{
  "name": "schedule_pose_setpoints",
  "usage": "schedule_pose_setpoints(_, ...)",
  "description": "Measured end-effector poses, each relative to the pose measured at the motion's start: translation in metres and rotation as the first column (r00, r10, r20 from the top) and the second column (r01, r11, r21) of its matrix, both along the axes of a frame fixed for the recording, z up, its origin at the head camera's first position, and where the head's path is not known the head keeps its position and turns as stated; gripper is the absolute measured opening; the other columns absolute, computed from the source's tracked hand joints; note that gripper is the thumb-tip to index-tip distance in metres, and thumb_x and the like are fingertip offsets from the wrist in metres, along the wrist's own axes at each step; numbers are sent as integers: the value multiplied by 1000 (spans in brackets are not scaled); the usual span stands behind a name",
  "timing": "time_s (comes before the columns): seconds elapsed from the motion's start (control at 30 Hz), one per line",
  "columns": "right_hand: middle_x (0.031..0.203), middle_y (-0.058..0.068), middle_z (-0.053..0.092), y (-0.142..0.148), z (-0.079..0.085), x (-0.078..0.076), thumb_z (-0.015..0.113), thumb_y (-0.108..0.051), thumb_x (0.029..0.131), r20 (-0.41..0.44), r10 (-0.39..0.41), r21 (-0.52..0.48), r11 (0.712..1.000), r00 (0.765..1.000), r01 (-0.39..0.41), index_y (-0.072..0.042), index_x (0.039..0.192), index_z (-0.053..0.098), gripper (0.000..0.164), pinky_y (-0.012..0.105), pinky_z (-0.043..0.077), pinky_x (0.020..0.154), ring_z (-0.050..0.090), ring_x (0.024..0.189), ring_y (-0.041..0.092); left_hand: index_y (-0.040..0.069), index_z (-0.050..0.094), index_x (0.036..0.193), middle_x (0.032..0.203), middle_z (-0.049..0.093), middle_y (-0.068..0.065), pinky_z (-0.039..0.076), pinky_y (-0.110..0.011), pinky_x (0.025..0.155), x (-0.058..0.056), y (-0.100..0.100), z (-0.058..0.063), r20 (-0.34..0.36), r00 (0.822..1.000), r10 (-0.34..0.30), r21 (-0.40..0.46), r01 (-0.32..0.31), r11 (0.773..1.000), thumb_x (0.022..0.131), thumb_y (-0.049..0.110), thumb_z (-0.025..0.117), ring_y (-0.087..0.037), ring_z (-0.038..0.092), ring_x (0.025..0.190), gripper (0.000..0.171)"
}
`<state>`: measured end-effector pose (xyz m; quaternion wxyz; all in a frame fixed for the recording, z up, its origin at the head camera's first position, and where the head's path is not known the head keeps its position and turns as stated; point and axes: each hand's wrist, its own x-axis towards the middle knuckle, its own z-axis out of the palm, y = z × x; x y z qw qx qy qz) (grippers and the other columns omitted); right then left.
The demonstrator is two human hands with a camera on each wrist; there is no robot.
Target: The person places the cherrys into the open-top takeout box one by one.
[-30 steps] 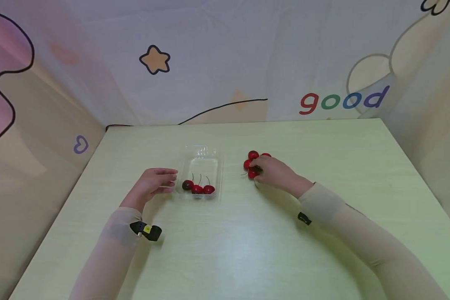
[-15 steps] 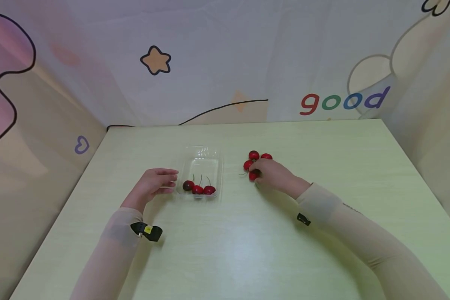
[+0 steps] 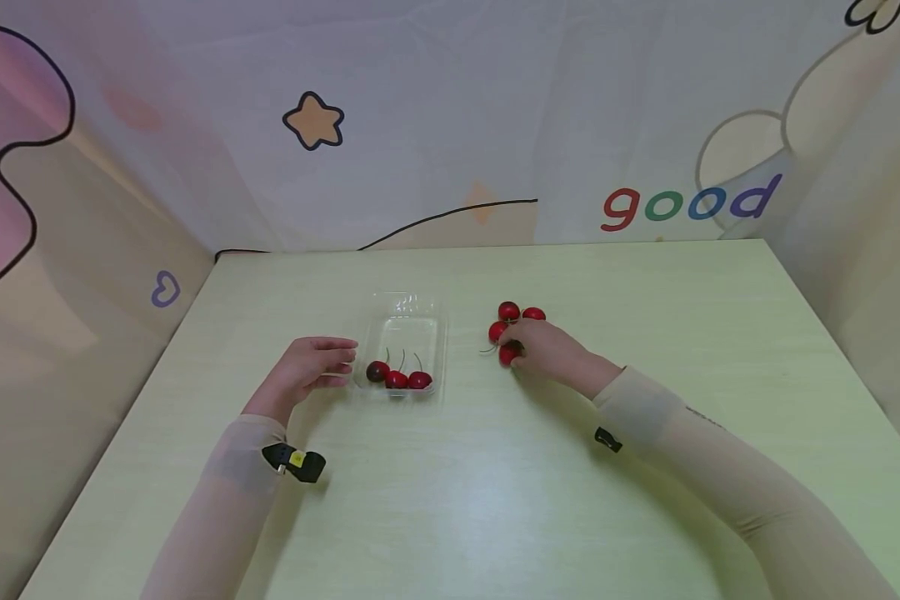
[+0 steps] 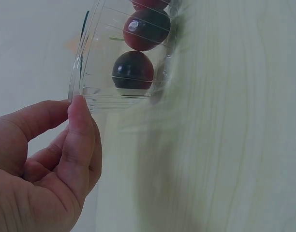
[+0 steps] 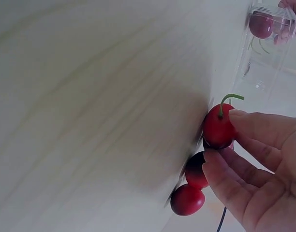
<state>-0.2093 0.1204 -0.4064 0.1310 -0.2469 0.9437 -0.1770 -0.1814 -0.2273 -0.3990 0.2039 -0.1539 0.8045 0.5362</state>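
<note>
My left hand (image 3: 307, 368) pinches the left rim of a clear plastic container (image 3: 411, 332) between thumb and fingers, as the left wrist view shows. Three dark red cherries (image 3: 396, 381) with green stems lie at the container's near end. To the right of it, my right hand (image 3: 558, 353) holds a red cherry (image 5: 218, 129) between thumb and fingertips, its curved green stem sticking up. That cherry is close to the table, at the near side of a small group. Other loose cherries (image 3: 508, 311) lie just beyond the fingers, partly hidden by the hand.
Everything stands on a pale wooden table (image 3: 450, 492). A printed cloth (image 3: 435, 125) hangs behind the table's far edge and along its sides. Black wrist devices (image 3: 294, 462) sit on the sleeves.
My right hand has shifted slightly and its fingers have closed round the near cherry, baring more of the cherry at the back right. The left hand and container stay put.
</note>
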Motion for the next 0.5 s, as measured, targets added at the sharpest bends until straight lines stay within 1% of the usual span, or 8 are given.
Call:
schedule_pose_setpoints(0.27, 128, 17, 69, 1, 0, 1, 72, -5, 93, 8, 5, -7, 1000, 1000, -5, -1, 124, 70, 31, 47, 53, 108, 61, 121, 32, 2, 55, 146, 144, 58, -23, 58, -15, 74, 0, 0, -2, -3, 1000, -2, 2, 2, 1000, 106, 18, 57, -12, 63, 95, 43)
schedule_pose_setpoints(0.5, 128, 16, 70, 1, -1, -1, 71, -4, 94, 26, 3, -29, 1000, 1000, -2, -2, 125, 70, 31, 45, 55, 105, 63, 116, 30, 2, 54, 146, 144, 58, -23, 58, -14, 75, 0, 0, 0, -4, 1000, -8, -3, 8, 1000, 106, 18, 56, -13, 62, 96, 43)
